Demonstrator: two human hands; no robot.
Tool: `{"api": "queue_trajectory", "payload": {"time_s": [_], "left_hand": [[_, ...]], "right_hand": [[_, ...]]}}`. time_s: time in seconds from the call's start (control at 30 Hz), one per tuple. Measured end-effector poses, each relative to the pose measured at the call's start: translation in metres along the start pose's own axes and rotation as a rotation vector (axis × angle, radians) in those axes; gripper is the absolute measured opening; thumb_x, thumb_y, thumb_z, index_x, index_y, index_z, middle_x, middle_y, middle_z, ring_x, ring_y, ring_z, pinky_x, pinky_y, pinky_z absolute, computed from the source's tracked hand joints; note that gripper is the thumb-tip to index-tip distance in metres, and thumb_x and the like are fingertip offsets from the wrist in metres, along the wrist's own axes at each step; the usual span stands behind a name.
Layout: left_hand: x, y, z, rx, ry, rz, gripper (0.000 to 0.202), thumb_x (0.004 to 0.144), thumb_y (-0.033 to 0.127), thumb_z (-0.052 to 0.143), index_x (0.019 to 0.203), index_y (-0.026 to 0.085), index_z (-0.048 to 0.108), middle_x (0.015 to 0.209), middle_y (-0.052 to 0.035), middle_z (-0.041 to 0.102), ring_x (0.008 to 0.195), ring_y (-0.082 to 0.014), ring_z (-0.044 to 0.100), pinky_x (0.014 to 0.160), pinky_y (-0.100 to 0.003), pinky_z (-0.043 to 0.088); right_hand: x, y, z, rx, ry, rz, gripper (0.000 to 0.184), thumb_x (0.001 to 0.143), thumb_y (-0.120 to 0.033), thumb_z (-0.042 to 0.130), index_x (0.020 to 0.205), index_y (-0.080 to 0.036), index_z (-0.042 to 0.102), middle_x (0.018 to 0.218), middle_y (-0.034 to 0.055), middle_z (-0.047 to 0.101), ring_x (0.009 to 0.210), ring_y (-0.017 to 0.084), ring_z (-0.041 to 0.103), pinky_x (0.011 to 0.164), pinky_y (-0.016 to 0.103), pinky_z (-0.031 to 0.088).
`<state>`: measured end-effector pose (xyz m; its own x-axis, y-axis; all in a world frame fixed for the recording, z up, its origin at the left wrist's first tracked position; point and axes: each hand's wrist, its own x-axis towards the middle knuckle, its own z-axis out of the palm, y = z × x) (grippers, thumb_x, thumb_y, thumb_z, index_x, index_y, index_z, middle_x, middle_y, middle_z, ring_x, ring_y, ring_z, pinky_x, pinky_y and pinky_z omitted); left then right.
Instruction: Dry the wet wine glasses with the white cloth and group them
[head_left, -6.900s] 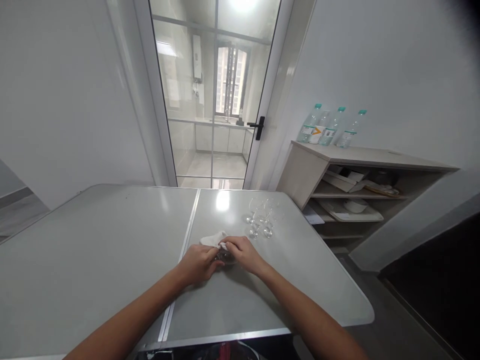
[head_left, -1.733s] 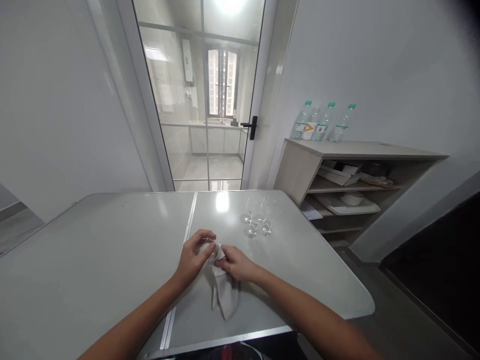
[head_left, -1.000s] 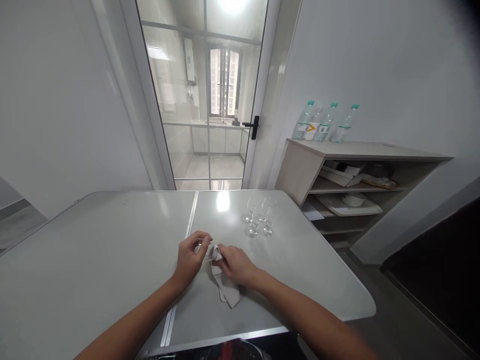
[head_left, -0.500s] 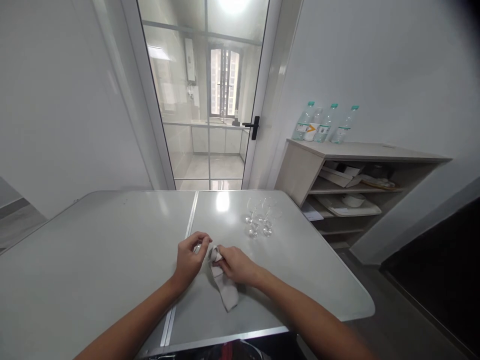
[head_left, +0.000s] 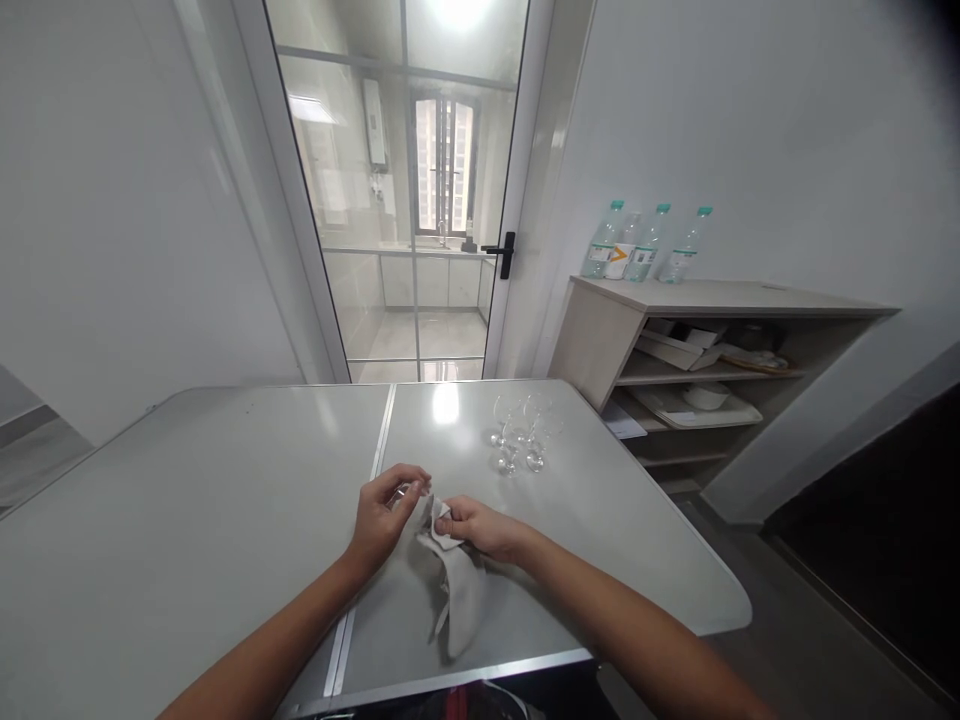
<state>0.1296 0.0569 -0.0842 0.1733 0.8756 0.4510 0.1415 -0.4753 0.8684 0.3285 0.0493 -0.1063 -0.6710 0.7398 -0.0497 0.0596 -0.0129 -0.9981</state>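
My left hand [head_left: 388, 505] is closed around a small clear glass [head_left: 403, 492], most of it hidden by the fingers. Close on its right, my right hand [head_left: 474, 527] pinches a white cloth [head_left: 461, 590] between thumb and fingers. The bunched top of the cloth is up against the glass, though I cannot tell whether any of it is inside. Its loose end hangs down toward the near table edge. Farther off to the right, several clear stemmed glasses [head_left: 521, 437] stand grouped on the table.
The pale table [head_left: 262, 500] has a metal seam [head_left: 382, 430] running across it. Beyond it is a glass door [head_left: 412, 200] with a black handle [head_left: 506, 255]. At right, a wooden shelf unit [head_left: 600, 340] carries several plastic bottles [head_left: 645, 250] on top, with trays and a bowl [head_left: 706, 397] below.
The cloth has swung out and spread, its loose end hanging lower and wider. My right hand has shifted slightly right and turned, still gripping it. My left hand has barely moved.
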Motion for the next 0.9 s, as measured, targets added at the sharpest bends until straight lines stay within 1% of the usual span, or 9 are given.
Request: {"api": "queue_trajectory", "payload": {"time_s": [0.07,0.23,0.33,0.43,0.53,0.7,0.77,0.83,0.9], "left_hand": [[-0.002,0.0,0.003,0.047,0.034,-0.01,0.023,0.095,0.034,0.059,0.081,0.019,0.068,0.079,-0.0032,0.07,0.074,-0.0172,0.068,0.07,-0.027,0.053],[-0.005,-0.001,0.007,0.199,0.119,0.003,0.019,0.093,0.031,0.06,0.079,0.019,0.066,0.077,-0.0012,0.069,0.073,-0.0162,0.068,0.07,-0.026,0.053],[-0.005,-0.001,0.006,0.212,0.165,-0.002,0.019,0.094,0.032,0.058,0.081,0.02,0.065,0.077,-0.001,0.068,0.073,-0.0159,0.068,0.068,-0.025,0.053],[-0.004,0.002,0.005,0.196,0.177,-0.009,0.021,0.094,0.033,0.058,0.08,0.019,0.066,0.077,-0.0014,0.069,0.071,-0.0159,0.068,0.065,-0.025,0.053],[-0.003,0.005,0.004,0.169,0.197,-0.015,0.021,0.094,0.033,0.058,0.08,0.019,0.067,0.077,-0.0015,0.069,0.071,-0.0159,0.069,0.065,-0.025,0.054],[-0.001,0.001,-0.003,0.205,0.281,0.013,0.018,0.092,0.03,0.06,0.08,0.019,0.068,0.078,-0.0016,0.07,0.072,-0.0162,0.068,0.071,-0.027,0.055],[-0.001,-0.001,-0.005,0.222,0.303,0.048,0.015,0.09,0.028,0.061,0.081,0.02,0.069,0.078,-0.002,0.07,0.074,-0.0169,0.068,0.073,-0.028,0.056],[-0.002,-0.002,-0.005,0.224,0.303,0.06,0.014,0.09,0.028,0.061,0.081,0.02,0.069,0.078,-0.0021,0.07,0.073,-0.0172,0.067,0.073,-0.029,0.056],[-0.002,-0.001,-0.005,0.219,0.282,0.046,0.016,0.089,0.028,0.061,0.078,0.02,0.069,0.076,-0.002,0.07,0.072,-0.0174,0.067,0.071,-0.028,0.055]], "right_hand": [[0.0,0.001,0.0,-0.073,-0.047,0.024,0.04,0.087,-0.056,0.065,0.087,-0.018,0.054,0.074,-0.003,0.05,0.066,0.012,0.045,0.065,0.024,0.038],[0.0,-0.004,0.004,-0.834,0.158,-0.015,0.014,0.091,-0.031,0.062,0.095,-0.018,0.057,0.08,0.0021,0.062,0.07,0.017,0.054,0.066,0.026,0.037],[0.0,-0.005,0.007,-1.066,0.215,-0.052,0.012,0.093,-0.022,0.054,0.104,-0.018,0.057,0.085,0.0058,0.066,0.074,0.019,0.057,0.07,0.028,0.037],[0.0,-0.004,0.008,-0.904,0.254,-0.133,0.01,0.096,-0.024,0.05,0.09,-0.02,0.057,0.073,0.0,0.059,0.065,0.015,0.05,0.066,0.026,0.035],[0.0,-0.003,0.001,-0.537,0.363,-0.228,0.031,0.101,-0.039,0.046,0.077,-0.02,0.052,0.065,-0.0042,0.048,0.06,0.012,0.042,0.061,0.023,0.034],[-0.007,-0.009,-0.014,-0.293,0.699,-0.306,0.033,0.101,-0.046,0.046,0.086,-0.019,0.056,0.072,-0.0023,0.052,0.066,0.014,0.046,0.064,0.025,0.038],[-0.01,-0.015,-0.013,-0.298,0.635,-0.312,0.029,0.103,-0.042,0.044,0.102,-0.018,0.06,0.082,0.0007,0.059,0.076,0.016,0.053,0.074,0.028,0.044],[-0.011,-0.02,-0.007,-0.384,0.379,-0.321,0.025,0.101,-0.034,0.047,0.116,-0.019,0.059,0.097,0.0036,0.064,0.091,0.019,0.057,0.087,0.032,0.046],[-0.012,-0.025,0.002,-0.522,0.132,-0.313,0.025,0.096,-0.028,0.053,0.12,-0.02,0.057,0.105,0.0051,0.065,0.097,0.02,0.058,0.092,0.034,0.046]]}}
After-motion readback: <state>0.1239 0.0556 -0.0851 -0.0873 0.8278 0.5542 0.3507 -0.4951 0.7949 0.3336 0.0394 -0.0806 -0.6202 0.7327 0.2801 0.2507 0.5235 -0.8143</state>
